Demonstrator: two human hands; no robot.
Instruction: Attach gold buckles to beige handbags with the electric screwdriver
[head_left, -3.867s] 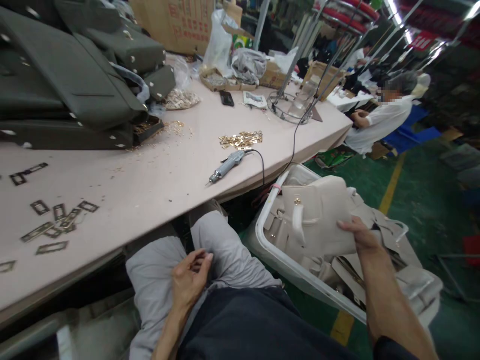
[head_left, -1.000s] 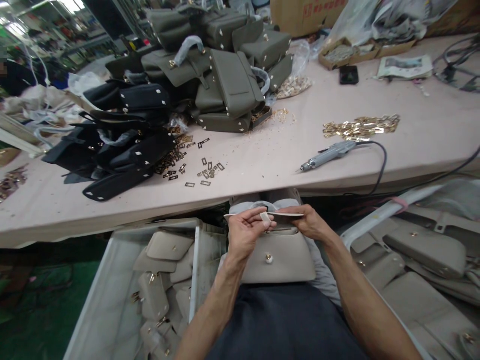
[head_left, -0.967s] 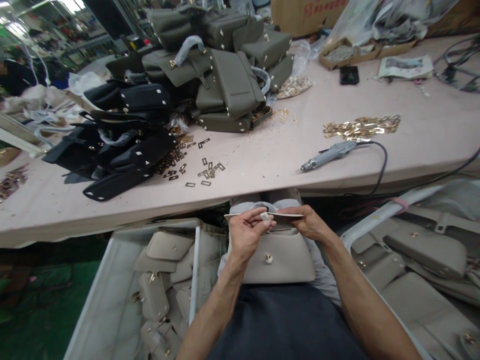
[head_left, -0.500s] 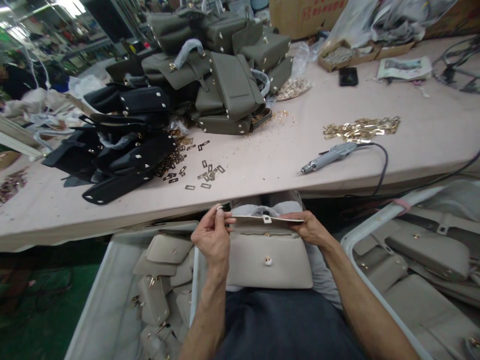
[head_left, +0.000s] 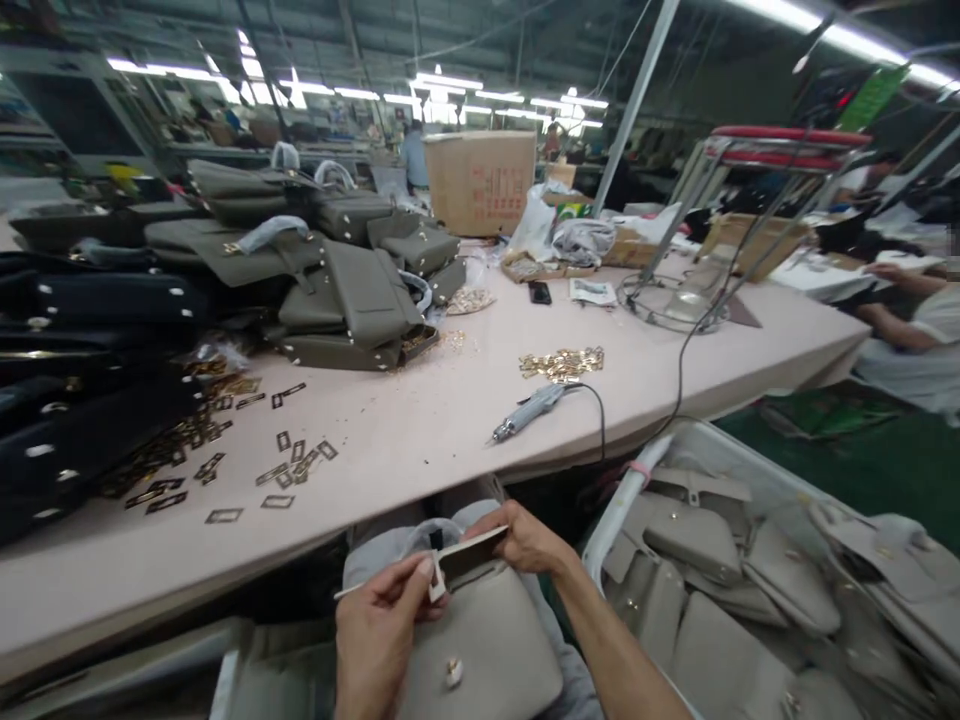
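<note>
On the lap lies a light grey handbag with its flap lifted and a small round metal clasp on its front. My left hand pinches the flap's edge at the cut-out tab near the middle; whether a small part is also between the fingertips is hidden. My right hand grips the other end of the flap, thumb below and fingers above. Behind the flap, a plastic-wrapped handle shows.
On the table are an electric screwdriver, gold frames, dark metal frames and piled olive bags and black bags. A bin of grey bags stands right. Another person's arm shows far right.
The view has swung up and to the right. My left hand has moved from the flap's left end to its middle tab; the flap is now tilted. My right hand still holds its right end.
</note>
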